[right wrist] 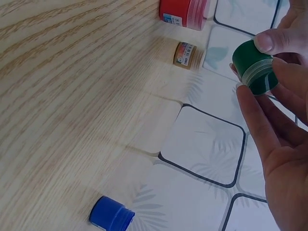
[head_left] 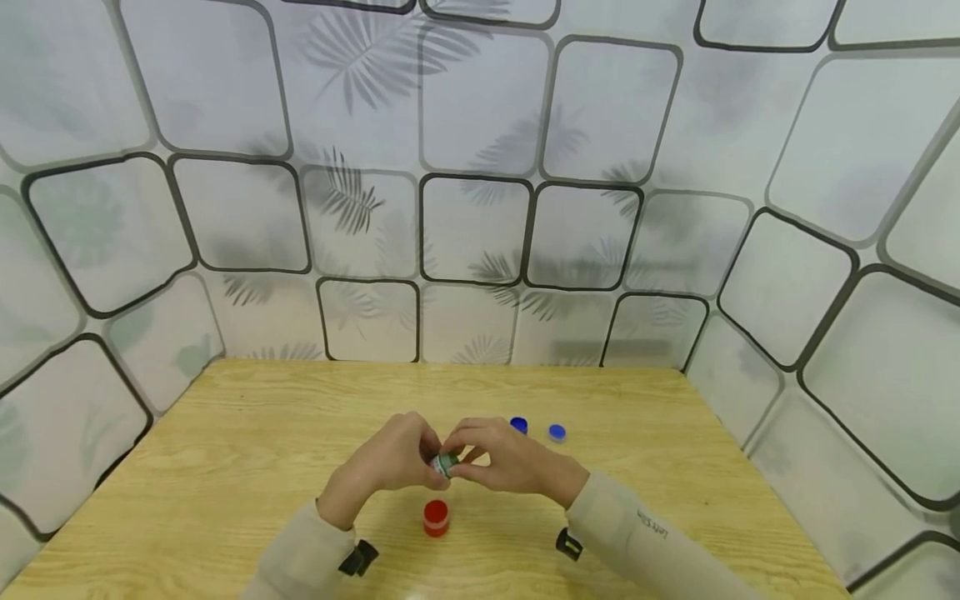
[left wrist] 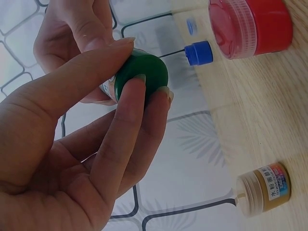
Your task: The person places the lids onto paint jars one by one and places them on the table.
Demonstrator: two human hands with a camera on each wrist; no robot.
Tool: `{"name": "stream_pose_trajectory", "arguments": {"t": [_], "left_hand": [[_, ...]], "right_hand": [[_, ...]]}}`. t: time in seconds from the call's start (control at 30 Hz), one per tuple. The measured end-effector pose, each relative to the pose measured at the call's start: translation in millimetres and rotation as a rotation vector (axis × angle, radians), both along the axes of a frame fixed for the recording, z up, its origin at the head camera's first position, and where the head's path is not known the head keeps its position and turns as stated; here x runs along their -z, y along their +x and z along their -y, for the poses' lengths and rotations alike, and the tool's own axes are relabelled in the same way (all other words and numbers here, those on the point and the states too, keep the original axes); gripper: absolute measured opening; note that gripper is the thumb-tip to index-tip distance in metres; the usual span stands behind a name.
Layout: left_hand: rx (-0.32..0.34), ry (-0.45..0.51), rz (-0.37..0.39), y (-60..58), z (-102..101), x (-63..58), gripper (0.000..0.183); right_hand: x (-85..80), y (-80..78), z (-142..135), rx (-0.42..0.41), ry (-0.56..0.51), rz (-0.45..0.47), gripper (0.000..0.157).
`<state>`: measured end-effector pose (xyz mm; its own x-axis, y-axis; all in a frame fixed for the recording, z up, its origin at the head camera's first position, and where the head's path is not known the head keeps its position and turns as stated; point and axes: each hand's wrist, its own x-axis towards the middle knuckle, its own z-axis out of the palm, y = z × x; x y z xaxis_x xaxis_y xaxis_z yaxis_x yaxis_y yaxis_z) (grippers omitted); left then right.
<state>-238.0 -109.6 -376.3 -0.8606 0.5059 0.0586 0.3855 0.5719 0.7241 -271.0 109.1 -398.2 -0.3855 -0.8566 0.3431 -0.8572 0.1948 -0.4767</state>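
Head view shows the left hand (head_left: 397,454) and right hand (head_left: 504,457) pinching a green paint jar (head_left: 444,465) above the desk (head_left: 225,467), beyond the red jar (head_left: 436,513), apparently working its lid (right wrist: 263,81), which calls for firm opposing grips.

A pale yellow wood-grain tabletop (head_left: 277,425) runs back to a white back wall (head_left: 476,229) printed with rounded squares in gray and black — leaf sprays (head_left: 350,200) scattered among them. A matching left wall (head_left: 60,417) and right wall (head_left: 892,367) flank it — the whites bluish higher up, warmer near the wood.
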Motion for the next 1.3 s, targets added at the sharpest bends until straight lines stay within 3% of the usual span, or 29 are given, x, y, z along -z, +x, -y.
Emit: {"name": "stream_pose_trajectory", "arguments": {"t": [0.37,0.53,0.8,1.03,1.3], "left_hand": [[-0.008,-0.017,-0.003,1.3,-1.2,0.0,0.010],[-0.006,-0.018,-0.012,1.0,-1.2,-0.7,0.009],[-0.008,-0.018,-0.016,-0.7,0.5,-1.6,0.010],[-0.006,-0.020,-0.011,-0.7,-0.2,-2.8,0.011],[0.002,-0.008,-0.002,-0.4,-0.8,-3.7,0.012]], "right_hand": [[-0.8,3.0,1.5,0.026,0.015,-0.020,0.021],[-0.2,2.0,0.9,0.039,0.014,0.012,0.022],[1.5,-0.6,-0.6,-0.004,-0.076,-0.113,0.032],[2.5,-1.1,-0.5,-0.038,-0.087,-0.094,0.028],[1.4,0.2,-1.7,0.003,-0.079,-0.122,0.025]]}}
